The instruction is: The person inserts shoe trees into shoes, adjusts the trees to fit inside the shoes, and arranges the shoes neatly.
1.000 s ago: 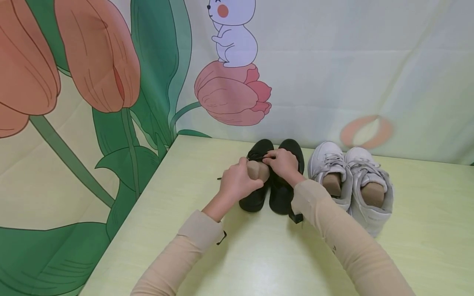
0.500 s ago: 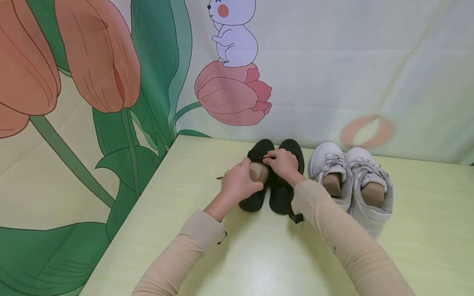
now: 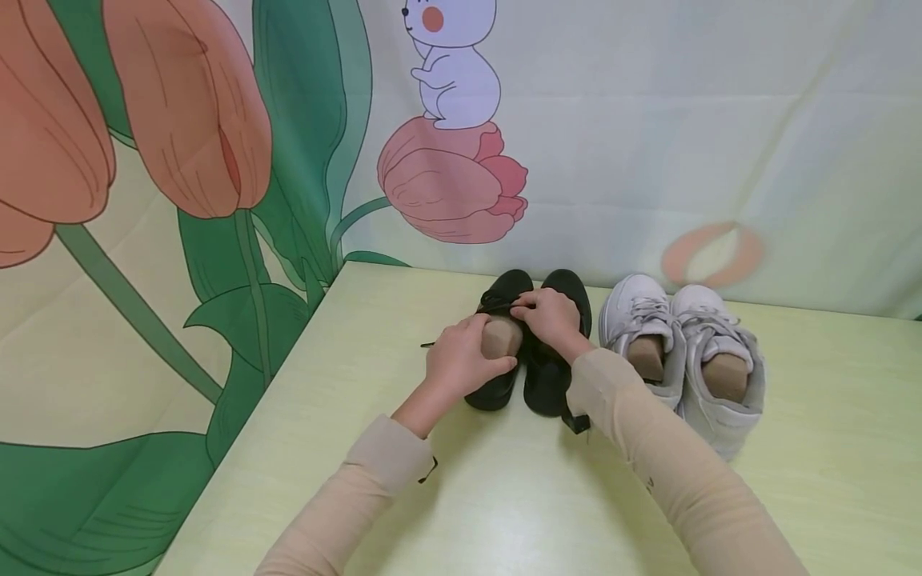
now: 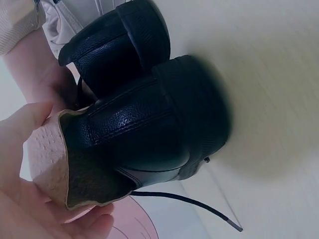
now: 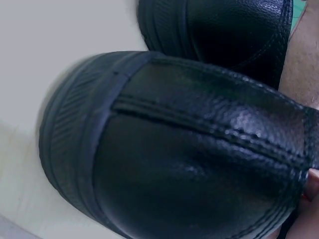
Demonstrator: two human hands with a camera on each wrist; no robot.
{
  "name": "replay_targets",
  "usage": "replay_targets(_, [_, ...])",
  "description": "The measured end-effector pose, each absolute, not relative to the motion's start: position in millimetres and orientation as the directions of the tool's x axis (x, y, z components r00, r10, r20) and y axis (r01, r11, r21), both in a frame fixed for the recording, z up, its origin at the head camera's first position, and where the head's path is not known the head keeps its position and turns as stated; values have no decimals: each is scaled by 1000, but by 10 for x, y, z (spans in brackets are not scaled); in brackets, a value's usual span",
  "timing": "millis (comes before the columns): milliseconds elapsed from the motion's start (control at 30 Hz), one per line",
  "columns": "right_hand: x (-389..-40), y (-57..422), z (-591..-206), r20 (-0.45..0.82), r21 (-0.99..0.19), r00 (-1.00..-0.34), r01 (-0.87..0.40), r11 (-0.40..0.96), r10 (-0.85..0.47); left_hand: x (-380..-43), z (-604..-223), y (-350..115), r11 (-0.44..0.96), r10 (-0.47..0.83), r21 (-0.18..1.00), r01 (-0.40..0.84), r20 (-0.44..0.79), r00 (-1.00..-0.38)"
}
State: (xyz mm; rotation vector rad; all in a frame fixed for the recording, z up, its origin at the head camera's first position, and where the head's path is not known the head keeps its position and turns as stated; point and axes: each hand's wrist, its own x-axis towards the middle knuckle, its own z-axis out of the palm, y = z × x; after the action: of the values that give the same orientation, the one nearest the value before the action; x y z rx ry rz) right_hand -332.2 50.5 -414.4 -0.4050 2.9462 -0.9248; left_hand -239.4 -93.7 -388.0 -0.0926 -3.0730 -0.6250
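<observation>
In the head view my left hand (image 3: 457,360) holds the tan-lined tongue (image 3: 502,338) of the left black shoe (image 3: 492,394). In the left wrist view its thumb lies at one edge of the tongue, with the fingers at the other edge. My right hand (image 3: 551,316) reaches over the other black shoe (image 3: 545,388), its fingertips pinching the black shoelace (image 3: 497,302) by the left shoe's tongue. A loose lace end (image 4: 189,199) hangs out at the side. The right wrist view shows mainly a black leather heel (image 5: 174,149); most of the right hand is outside it.
Close on the right stands a pair of white sneakers (image 3: 644,308) with laces and brown inserts. All the shoes are on a pale yellow-green table (image 3: 490,512). Behind it hangs a cloth backdrop (image 3: 612,160) printed with tulips and a white animal.
My left hand has shifted slightly left and down, and the tongue has tilted a little with it. The right hand stays almost still at the lace.
</observation>
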Motion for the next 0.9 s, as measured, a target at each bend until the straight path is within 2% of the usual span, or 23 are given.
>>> replay_targets(300, [-3336,508,-4156,55,-562,-966,-240,791,-255,-2374,-3859,-920,938,57,338,72,54,-997])
replay_targets(633, [-3333,501,-4145,48,-573,-969,-226,788,-244,-2482,-3823,-897,958,60,280,63,21,-998])
replay_targets(900, [-3329,504,-4146,45,-570,-968,-228,790,-247,-2514,-3847,-903,952,44,302,40,-6,-999])
